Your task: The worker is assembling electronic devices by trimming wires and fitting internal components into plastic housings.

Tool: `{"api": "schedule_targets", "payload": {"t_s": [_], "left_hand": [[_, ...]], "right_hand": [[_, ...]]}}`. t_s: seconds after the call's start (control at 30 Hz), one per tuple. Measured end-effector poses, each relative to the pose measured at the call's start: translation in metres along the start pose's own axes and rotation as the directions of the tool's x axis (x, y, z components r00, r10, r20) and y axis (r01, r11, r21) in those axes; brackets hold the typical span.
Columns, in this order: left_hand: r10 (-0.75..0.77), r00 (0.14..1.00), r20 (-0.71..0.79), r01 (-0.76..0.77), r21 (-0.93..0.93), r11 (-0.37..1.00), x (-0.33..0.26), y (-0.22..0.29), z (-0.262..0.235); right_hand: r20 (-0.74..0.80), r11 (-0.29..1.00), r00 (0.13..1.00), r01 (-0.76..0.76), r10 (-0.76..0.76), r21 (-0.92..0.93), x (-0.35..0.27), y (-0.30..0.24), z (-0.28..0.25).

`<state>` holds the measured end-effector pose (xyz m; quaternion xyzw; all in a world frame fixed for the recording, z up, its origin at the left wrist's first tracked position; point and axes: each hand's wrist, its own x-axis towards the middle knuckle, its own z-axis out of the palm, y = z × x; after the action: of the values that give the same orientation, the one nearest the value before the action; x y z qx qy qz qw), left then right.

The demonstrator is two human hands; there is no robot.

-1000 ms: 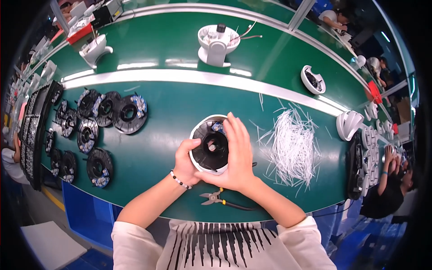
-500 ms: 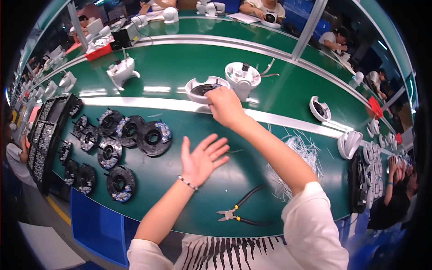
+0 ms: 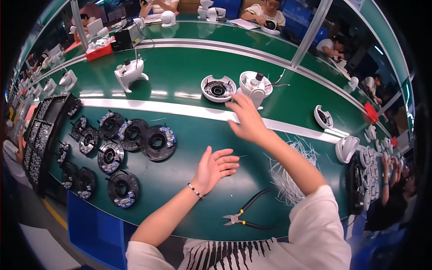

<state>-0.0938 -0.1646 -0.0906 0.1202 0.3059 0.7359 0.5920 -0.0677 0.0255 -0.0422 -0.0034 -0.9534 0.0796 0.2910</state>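
Observation:
My right hand (image 3: 248, 120) is open, its fingers apart, just beside a white bowl-shaped housing (image 3: 205, 93) with a black ring (image 3: 219, 90) seated inside. That housing stands on the green belt beyond the pale rail, close to a larger white housing (image 3: 255, 95) with thin wires. Nearer to me, my left hand (image 3: 213, 171) hovers open and bare above the green table, palm turned sideways and up. Several black ring-shaped parts (image 3: 158, 152) carrying small boards lie to its left. Diagonal cutters (image 3: 241, 215) with black and yellow handles rest spread on the near table.
A pile of white cable ties (image 3: 292, 180) lies under my right forearm. At the left edge stands a black tray (image 3: 42, 135) of small parts. White housings (image 3: 346, 148) stand at the right, and another white unit (image 3: 130, 74) sits on the belt. People work across the line.
My right hand has let go of the white housing and drawn back to the right, towards me. My left hand has shifted slightly right. The view has turned a little.

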Motion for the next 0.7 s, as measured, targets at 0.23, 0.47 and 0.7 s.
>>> {"api": "schedule_targets", "payload": {"t_s": [0.23,0.47,0.7], "left_hand": [[-0.077,0.995,0.063,0.071,0.082,0.994,-0.001,0.003,-0.01],[-0.037,0.998,0.046,0.035,0.046,0.998,-0.001,0.0,-0.01],[-0.018,1.0,0.025,0.016,0.081,0.997,-0.004,0.003,-0.011]], "right_hand": [[0.834,0.979,0.528,-0.025,-0.159,0.202,-0.142,-0.092,-0.113],[0.625,0.977,0.768,0.209,-0.141,-0.036,-0.173,-0.088,-0.101],[0.122,0.922,0.98,-0.105,0.16,-0.373,-0.094,0.012,-0.144]]}}
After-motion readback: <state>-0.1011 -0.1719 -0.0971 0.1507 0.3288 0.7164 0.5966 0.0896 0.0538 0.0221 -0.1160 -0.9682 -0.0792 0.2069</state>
